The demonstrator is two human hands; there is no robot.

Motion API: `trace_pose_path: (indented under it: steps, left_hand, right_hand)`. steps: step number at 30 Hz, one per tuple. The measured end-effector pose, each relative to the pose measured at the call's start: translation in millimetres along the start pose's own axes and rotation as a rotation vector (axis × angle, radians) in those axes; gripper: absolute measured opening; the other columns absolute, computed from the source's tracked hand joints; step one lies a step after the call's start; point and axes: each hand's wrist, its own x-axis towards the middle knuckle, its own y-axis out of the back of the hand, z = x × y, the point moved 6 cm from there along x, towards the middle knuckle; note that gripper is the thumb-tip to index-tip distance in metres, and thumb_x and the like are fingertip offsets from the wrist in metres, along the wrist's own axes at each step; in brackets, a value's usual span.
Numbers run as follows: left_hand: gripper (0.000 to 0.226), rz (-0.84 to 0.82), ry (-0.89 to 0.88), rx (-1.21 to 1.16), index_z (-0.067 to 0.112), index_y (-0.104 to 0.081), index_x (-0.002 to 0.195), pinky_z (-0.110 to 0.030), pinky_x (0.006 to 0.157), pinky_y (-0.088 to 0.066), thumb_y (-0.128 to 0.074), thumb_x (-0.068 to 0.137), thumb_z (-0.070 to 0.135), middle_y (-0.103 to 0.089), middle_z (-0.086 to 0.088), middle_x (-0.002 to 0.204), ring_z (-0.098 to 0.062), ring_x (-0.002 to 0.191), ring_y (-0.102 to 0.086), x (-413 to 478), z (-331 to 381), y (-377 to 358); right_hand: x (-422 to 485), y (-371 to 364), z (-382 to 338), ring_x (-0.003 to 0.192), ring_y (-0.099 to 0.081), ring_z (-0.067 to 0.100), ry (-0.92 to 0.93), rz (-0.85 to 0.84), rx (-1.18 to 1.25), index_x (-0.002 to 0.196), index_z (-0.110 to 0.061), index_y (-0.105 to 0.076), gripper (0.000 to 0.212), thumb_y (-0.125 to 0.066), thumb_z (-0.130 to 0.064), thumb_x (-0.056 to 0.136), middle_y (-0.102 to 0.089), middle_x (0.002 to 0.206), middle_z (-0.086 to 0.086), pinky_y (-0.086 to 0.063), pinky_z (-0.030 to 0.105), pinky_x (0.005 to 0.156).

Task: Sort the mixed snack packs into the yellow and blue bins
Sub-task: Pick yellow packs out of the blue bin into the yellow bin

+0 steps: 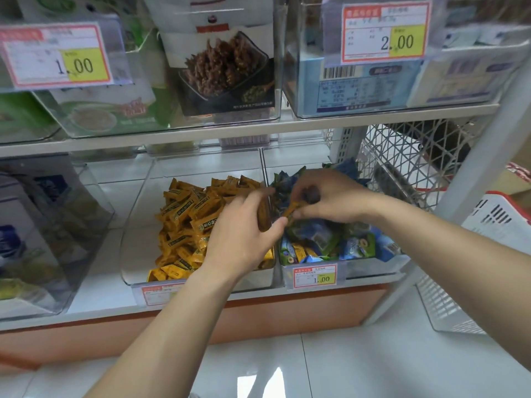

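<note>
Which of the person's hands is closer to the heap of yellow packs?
Left. The left hand is over the right edge of the yellow packs; the right hand is off to their right, above the blue packs.

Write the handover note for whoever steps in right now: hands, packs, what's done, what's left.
Hands: the right hand pinches a yellow pack above the blue bin. The left hand is at the wall between the bins, fingers curled; blur hides whether it holds anything.
Done: the yellow bin is heaped with yellow packs, and no blue ones are visible in it.
Left: drop the pinched pack into the yellow bin. At least one yellow stray lies among the blue packs near the front.
</note>
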Motion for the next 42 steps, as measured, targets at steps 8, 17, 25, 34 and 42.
trace_pose_path:
  steps: [8,17,25,34,42]
  left_hand:
    - [0.026,0.129,0.179,-0.184,0.027,-0.066,0.111,-0.032,0.078,-0.056,-0.065,0.090,0.044,-0.070,0.014,0.098,-0.007,0.091,-0.066,1,-11,19]
    - [0.042,-0.073,0.104,0.086,0.028,-0.059,0.115,-0.034,0.075,-0.055,-0.059,0.085,0.057,-0.065,0.009,0.104,-0.014,0.093,-0.062,-16,0,-1]
    - [0.070,-0.229,0.021,0.084,0.029,-0.049,0.134,-0.031,0.081,-0.056,-0.066,0.077,0.065,-0.065,0.014,0.121,-0.011,0.107,-0.061,-31,-11,-23]
    - [0.070,-0.151,-0.007,0.140,0.030,-0.052,0.134,-0.031,0.082,-0.056,-0.057,0.078,0.073,-0.066,0.011,0.122,-0.012,0.109,-0.062,-39,-12,-25]
    - [0.090,-0.110,0.086,0.270,0.026,-0.054,0.126,-0.038,0.085,-0.047,-0.044,0.065,0.091,-0.066,0.008,0.111,-0.017,0.105,-0.061,-39,-2,-33]
  right_hand:
    - [-17,-1,-15,0.068,-0.070,0.010,-0.096,0.305,0.576,0.098,-0.028,-0.062,0.012,-0.070,-0.022,0.091,-0.074,0.080,-0.004,-0.053,0.023,0.057]
    - [-33,-55,10,0.080,-0.063,0.024,-0.143,-0.218,-0.421,0.106,-0.022,-0.064,0.031,-0.050,-0.047,0.096,-0.071,0.093,0.004,-0.052,0.032,0.068]
    - [-24,-80,10,0.125,-0.054,0.028,-0.218,-0.522,-0.463,0.151,-0.027,-0.038,0.061,-0.042,-0.051,0.095,-0.050,0.149,0.005,-0.049,0.037,0.099]
    - [-33,-79,18,0.120,-0.054,0.025,-0.244,-0.535,-0.457,0.143,-0.033,-0.046,0.048,-0.040,-0.045,0.096,-0.050,0.147,0.002,-0.047,0.038,0.099]
    - [-42,-81,25,0.097,-0.046,0.020,-0.317,-0.514,-0.329,0.135,-0.020,-0.050,0.041,-0.041,-0.035,0.098,-0.056,0.137,0.007,-0.036,0.028,0.067]
